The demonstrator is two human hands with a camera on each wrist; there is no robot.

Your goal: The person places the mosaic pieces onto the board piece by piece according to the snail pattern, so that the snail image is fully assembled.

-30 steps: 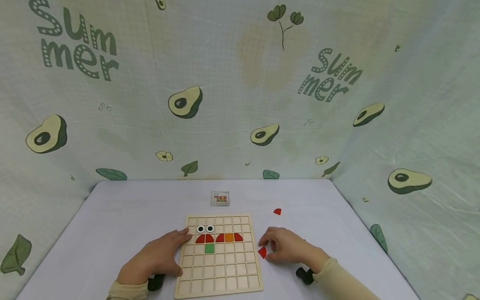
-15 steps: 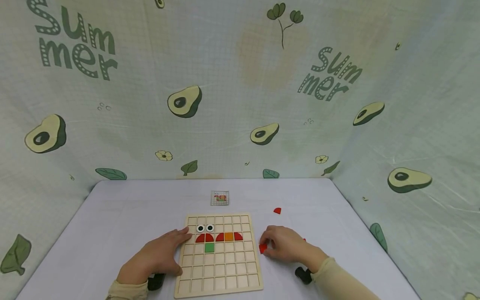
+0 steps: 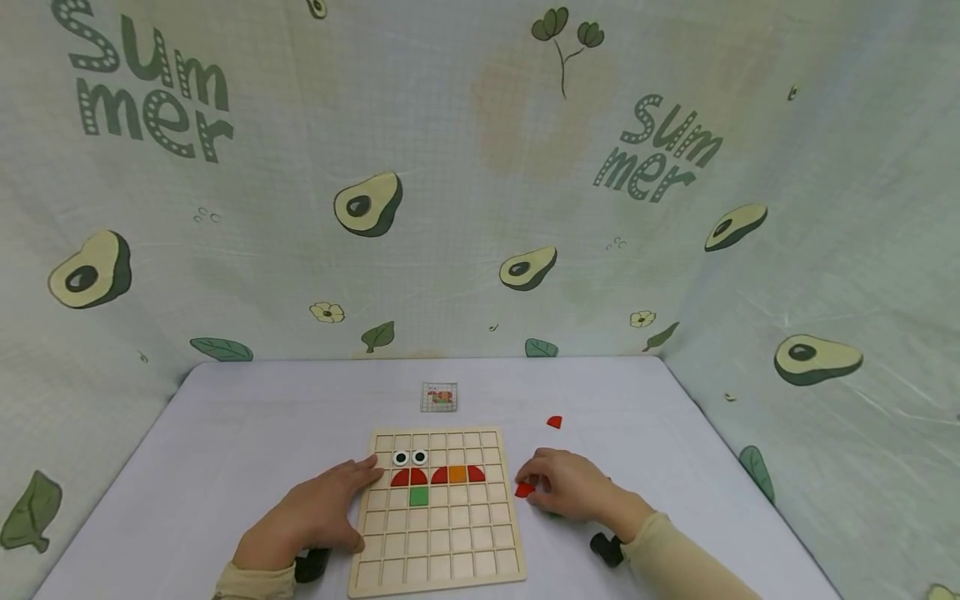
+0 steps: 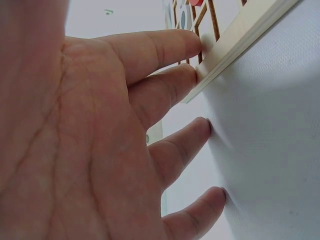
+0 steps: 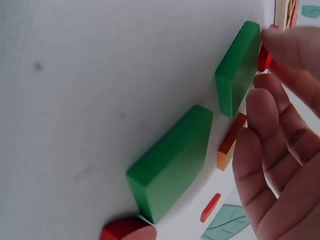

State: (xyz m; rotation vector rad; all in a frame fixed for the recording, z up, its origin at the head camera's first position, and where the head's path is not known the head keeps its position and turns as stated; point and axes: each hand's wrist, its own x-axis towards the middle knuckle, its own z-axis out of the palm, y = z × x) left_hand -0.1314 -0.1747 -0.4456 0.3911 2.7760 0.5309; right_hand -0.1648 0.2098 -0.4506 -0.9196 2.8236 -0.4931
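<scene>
My left hand (image 3: 318, 512) is spread wide against the left edge of the board (image 3: 462, 567), probably to keep it steady. My right hand (image 3: 573, 487) is narrowed, pinching a red piece (image 3: 523, 490) between thumb and finger just beside the board's right edge; the small grip seems to suit so thin a piece. Green pieces (image 5: 172, 165) lie near that hand, seemingly for easy reach. The card (image 3: 439, 397) lies beyond the board's far edge, presumably to stay in sight.

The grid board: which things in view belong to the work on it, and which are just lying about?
Seem to belong:
grid board, left hand at its edge
red piece, pinched by the right hand
pieces set in the grid
loose green blocks and orange piece, probably
picture card, probably

Likely just surroundings:
printed cloth behind
white table
</scene>
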